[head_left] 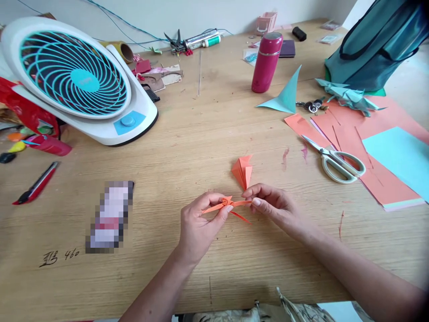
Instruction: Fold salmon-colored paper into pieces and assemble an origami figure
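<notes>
A folded orange paper figure (241, 172) is held just above the wooden table (201, 134) between both hands. My left hand (197, 223) pinches its thin left point with thumb and fingers closed. My right hand (273, 205) pinches the right side, under the fan-shaped upright part. A narrow orange tip sticks out below the hands.
A white and teal fan (78, 80) stands at the back left. A pink flask (266, 62), a teal folded paper (284, 96), scissors (337, 161), orange paper sheets (351, 138) and a light blue sheet (402, 156) lie right. A red cutter (36, 183) lies left; a teal bag (375, 44) sits far right.
</notes>
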`<control>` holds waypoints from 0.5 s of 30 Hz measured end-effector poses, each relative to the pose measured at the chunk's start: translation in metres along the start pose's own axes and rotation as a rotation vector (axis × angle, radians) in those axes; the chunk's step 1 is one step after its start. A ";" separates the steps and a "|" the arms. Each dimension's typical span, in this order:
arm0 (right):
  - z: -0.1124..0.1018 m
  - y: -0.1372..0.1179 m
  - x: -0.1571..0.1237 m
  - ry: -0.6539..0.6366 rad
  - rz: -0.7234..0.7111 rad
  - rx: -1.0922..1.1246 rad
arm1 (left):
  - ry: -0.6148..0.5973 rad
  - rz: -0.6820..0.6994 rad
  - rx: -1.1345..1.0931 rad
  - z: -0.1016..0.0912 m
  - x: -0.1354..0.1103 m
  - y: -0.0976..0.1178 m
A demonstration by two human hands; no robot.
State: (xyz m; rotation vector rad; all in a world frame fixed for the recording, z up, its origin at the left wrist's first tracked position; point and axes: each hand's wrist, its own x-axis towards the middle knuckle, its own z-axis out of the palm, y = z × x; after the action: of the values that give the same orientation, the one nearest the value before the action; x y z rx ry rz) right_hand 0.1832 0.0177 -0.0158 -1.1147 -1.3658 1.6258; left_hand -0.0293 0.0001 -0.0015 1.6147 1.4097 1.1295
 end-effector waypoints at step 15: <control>0.018 0.011 -0.002 0.037 0.012 0.128 | -0.126 0.114 -0.078 0.010 0.001 -0.004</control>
State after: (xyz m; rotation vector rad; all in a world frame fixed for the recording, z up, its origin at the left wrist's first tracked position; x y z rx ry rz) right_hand 0.1666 0.0079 -0.0247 -1.0735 -1.2157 1.6691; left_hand -0.0220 0.0018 -0.0090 1.6971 1.1915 1.1124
